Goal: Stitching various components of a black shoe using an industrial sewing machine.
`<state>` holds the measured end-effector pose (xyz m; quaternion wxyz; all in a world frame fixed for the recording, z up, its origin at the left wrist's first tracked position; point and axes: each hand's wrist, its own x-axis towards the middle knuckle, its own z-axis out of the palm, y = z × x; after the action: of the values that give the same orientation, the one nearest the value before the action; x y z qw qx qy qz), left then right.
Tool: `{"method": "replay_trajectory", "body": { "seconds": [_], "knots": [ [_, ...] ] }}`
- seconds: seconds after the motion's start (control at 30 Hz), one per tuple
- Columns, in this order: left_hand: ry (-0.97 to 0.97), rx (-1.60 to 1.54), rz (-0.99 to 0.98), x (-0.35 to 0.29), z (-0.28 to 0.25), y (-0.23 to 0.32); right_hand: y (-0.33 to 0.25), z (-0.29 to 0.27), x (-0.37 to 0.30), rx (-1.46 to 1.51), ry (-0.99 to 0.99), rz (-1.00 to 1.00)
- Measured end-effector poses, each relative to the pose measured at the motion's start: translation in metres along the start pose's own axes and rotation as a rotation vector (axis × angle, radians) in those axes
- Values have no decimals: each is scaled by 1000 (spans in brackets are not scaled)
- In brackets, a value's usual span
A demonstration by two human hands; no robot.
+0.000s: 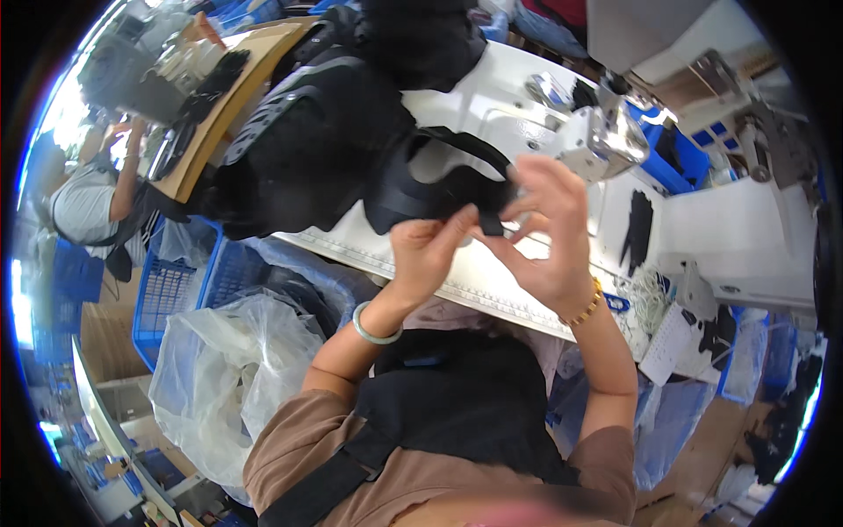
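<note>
Over the near edge of the white sewing table (479,290), both my hands meet at a black fabric piece (448,191) with a curved band and an opening. My left hand (426,253) pinches its near edge between thumb and fingers. My right hand (553,224), partly blurred, has thumb and fingers curled in at the short black strap (490,220) at the piece's right end. Its fingertips close around that strap end, though the exact grip is smeared. A big heap of black fabric pieces (303,140) lies just left of my hands, partly under the held piece.
A sewing machine head (606,140) stands right of my hands. A black glove-like item (637,230) and tangled white cord (648,303) lie on the right. Clear plastic bags (237,369) and a blue basket (167,290) sit left. Another person (88,202) is at far left.
</note>
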<state>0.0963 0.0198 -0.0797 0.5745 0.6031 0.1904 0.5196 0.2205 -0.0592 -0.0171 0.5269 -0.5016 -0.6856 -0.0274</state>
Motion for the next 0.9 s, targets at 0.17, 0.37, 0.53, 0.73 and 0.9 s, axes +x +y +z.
{"method": "replay_trajectory", "body": {
  "seconds": [0.17, 0.37, 0.53, 0.73, 0.9],
  "knots": [
    [-284, -288, -225, -8, -9, 9, -1, -13, 0, 262, -222, 486],
    [-139, -183, -446, -7, -10, 37, -6, 3, -9, 30, -93, 260],
    [-289, -175, -593, -10, -36, 56, 0, 17, -15, -183, -167, 35],
    [-257, -139, -575, -2, -33, 45, 2, 15, -17, 68, -253, 193],
    [-204, -173, -552, -9, -29, 34, -4, 14, -14, 243, -189, 482]
  ]
}}
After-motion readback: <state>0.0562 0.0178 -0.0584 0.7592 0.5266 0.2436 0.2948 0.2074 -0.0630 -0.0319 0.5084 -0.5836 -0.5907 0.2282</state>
